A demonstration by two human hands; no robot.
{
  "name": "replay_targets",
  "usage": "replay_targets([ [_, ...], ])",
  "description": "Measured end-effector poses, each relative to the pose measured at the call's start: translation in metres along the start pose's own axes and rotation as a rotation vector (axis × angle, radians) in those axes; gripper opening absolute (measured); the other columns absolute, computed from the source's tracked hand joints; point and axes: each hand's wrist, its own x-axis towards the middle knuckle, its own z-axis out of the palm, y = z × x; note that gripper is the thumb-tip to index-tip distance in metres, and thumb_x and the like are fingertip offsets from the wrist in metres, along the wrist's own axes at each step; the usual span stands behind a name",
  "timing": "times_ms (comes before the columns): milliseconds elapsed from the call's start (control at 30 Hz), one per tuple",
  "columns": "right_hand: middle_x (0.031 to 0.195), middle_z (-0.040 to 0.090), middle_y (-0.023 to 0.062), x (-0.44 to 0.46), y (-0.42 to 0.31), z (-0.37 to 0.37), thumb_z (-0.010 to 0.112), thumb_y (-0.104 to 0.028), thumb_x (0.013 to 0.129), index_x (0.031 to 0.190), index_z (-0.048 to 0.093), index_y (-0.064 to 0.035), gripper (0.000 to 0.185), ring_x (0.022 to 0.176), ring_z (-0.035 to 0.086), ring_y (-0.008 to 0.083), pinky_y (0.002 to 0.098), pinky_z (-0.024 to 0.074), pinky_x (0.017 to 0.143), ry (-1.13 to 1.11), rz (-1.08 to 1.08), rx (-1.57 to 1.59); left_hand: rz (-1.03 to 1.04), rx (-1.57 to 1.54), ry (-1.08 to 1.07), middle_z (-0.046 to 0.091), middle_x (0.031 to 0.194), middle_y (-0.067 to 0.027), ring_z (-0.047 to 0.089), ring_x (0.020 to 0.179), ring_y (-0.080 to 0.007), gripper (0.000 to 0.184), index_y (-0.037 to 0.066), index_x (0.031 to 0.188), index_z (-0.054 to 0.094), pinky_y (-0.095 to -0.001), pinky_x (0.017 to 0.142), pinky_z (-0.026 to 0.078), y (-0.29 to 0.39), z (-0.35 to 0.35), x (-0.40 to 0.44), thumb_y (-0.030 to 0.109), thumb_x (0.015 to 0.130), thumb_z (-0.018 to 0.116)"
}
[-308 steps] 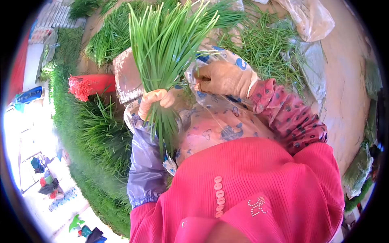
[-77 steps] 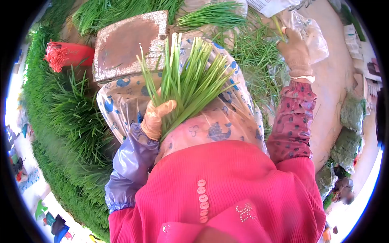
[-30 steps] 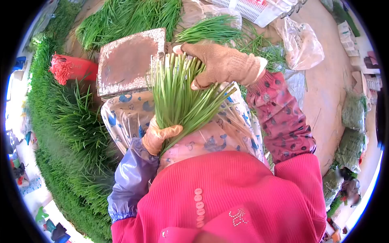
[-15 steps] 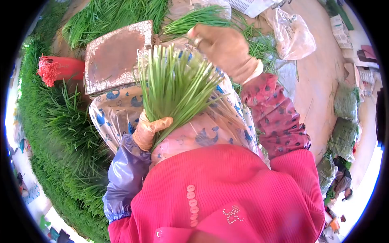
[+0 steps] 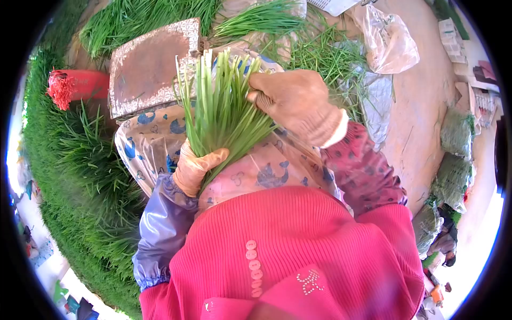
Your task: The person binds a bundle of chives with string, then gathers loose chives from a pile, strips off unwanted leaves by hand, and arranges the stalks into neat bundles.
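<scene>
10.3 s back, I had the bunch of garlic chives (image 5: 224,106) raised high in my left hand (image 5: 196,164); it was now lowered over my patterned apron (image 5: 273,174). The rust-patched board (image 5: 152,69), then partly covered, showed almost whole. My right hand (image 5: 301,101), out by the clear plastic bag (image 5: 389,45) 2.6 s back, had returned, fingers curled at the stalks' right edge.

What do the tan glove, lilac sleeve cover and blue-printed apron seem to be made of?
Tan glove: probably knitted fabric, matte, without shine.
Lilac sleeve cover: likely slick coated synthetic, glossy, with bright highlights along its creases.
Blue-printed apron: apparently thin plastic film, since pink shows through it; exact plastic unclear.
</scene>
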Motion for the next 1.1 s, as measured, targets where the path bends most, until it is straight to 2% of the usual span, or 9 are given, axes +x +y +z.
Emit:
replay_targets([
  [233, 0.069, 0.06, 0.0065, 0.001, 0.057, -0.008, 0.053, -0.015, 0.084, 0.088, 0.06, -0.0102, 0.009, 0.063, 0.061, 0.027, 0.0383, 0.0502, 0.06, 0.48, 0.066, -0.209, 0.04, 0.035, 0.001, 0.062, 0.113, -0.0041, 0.059, 0.096, -0.0151, 0.044, 0.003, 0.119, 0.056, -0.03, 0.088, 0.046, -0.009, -0.016, 0.001, 0.006, 0.078, 0.071],
  [300, 0.076, 0.061, 0.0113, -0.018, 0.085, -0.039, 0.063, -0.018, 0.081, 0.092, 0.061, -0.008, 0.016, 0.069, 0.061, 0.0292, 0.0391, 0.0493, 0.063, 0.304, 0.482, -0.139, -0.001, 0.003, 0.035, 0.063, 0.11, -0.0035, 0.059, 0.093, -0.0148, 0.042, 0.003, 0.117, 0.057, -0.0293, 0.086, 0.046, -0.006, -0.013, -0.001, 0.008, 0.078, 0.072],
  [367, 0.088, 0.061, 0.0114, -0.056, 0.104, -0.039, 0.066, -0.018, 0.078, 0.1, 0.062, -0.0083, 0.025, 0.085, 0.059, 0.0293, 0.0395, 0.0477, 0.076, 0.277, 0.293, -0.426, 0.012, -0.003, 0.033, 0.063, 0.108, -0.0031, 0.059, 0.092, -0.0147, 0.042, 0.003, 0.115, 0.058, -0.0294, 0.085, 0.046, -0.005, -0.014, -0.002, 0.011, 0.077, 0.073],
  [500, 0.099, 0.06, 0.0146, -0.084, 0.077, -0.021, 0.073, -0.025, 0.068, 0.113, 0.058, -0.0072, 0.051, 0.096, 0.055, 0.035, 0.0441, 0.0434, 0.084, -0.408, 0.182, 0.108, -0.025, -0.034, -0.005, 0.063, 0.107, -0.0032, 0.059, 0.095, -0.015, 0.044, 0.004, 0.115, 0.057, -0.0309, 0.088, 0.047, -0.001, -0.017, -0.006, 0.005, 0.075, 0.074],
  [700, 0.118, 0.054, 0.0215, -0.033, 0.04, 0.016, 0.079, -0.037, 0.06, 0.126, 0.049, -0.0024, 0.08, 0.106, 0.052, 0.0405, 0.0434, 0.0418, 0.091, -0.233, -0.054, 0.234, 0.12, -0.031, -0.04, 0.06, 0.117, -0.0067, 0.056, 0.108, -0.0188, 0.054, 0.002, 0.121, 0.055, -0.0344, 0.095, 0.043, 0.008, -0.016, -0.011, 0.002, 0.07, 0.075],
  [767, 0.126, 0.05, 0.0201, -0.015, 0.04, 0.022, 0.083, -0.034, 0.059, 0.135, 0.038, -0.001, 0.095, 0.117, 0.048, 0.0364, 0.0415, 0.0384, 0.099, -0.448, 0.03, 0.475, 0.091, -0.089, -0.044, 0.057, 0.122, -0.0071, 0.054, 0.113, -0.0186, 0.061, 0.002, 0.127, 0.051, -0.0345, 0.099, 0.04, 0.028, -0.01, -0.012, -0.001, 0.07, 0.075],
  [867, 0.131, 0.048, 0.0081, -0.009, 0.018, 0.04, 0.09, -0.034, 0.055, 0.145, 0.025, -0.009, 0.114, 0.119, 0.047, 0.0215, 0.0358, 0.0408, 0.1, -0.279, 0.022, 1.552, -0.012, 0.22, -0.272, 0.052, 0.13, -0.0072, 0.047, 0.119, -0.0172, 0.062, 0.001, 0.135, 0.042, -0.0325, 0.102, 0.036, 0.035, -0.021, -0.009, 0.001, 0.08, 0.07],
  [1000, 0.13, 0.048, 0.0122, 0.012, -0.007, 0.044, 0.091, -0.03, 0.055, 0.147, 0.019, -0.0122, 0.118, 0.116, 0.051, 0.024, 0.0372, 0.0465, 0.095, -0.057, 0.003, 1.888, -0.104, 0.208, -0.389, 0.055, 0.125, -0.0063, 0.049, 0.116, -0.0167, 0.062, 0.002, 0.135, 0.042, -0.0327, 0.1, 0.038, 0.045, -0.025, 0.007, 0.007, 0.08, 0.07],
  [1100, 0.128, 0.05, 0.0132, 0.028, -0.01, 0.041, 0.09, -0.028, 0.056, 0.148, 0.017, -0.0132, 0.119, 0.109, 0.056, 0.0245, 0.037, 0.049, 0.092, -0.093, -0.038, 1.866, -0.148, 0.779, -0.469, 0.056, 0.126, -0.0083, 0.049, 0.117, -0.0167, 0.061, 0.003, 0.136, 0.04, -0.0328, 0.1, 0.038, 0.061, -0.026, 0.011, 0.008, 0.082, 0.067],
])
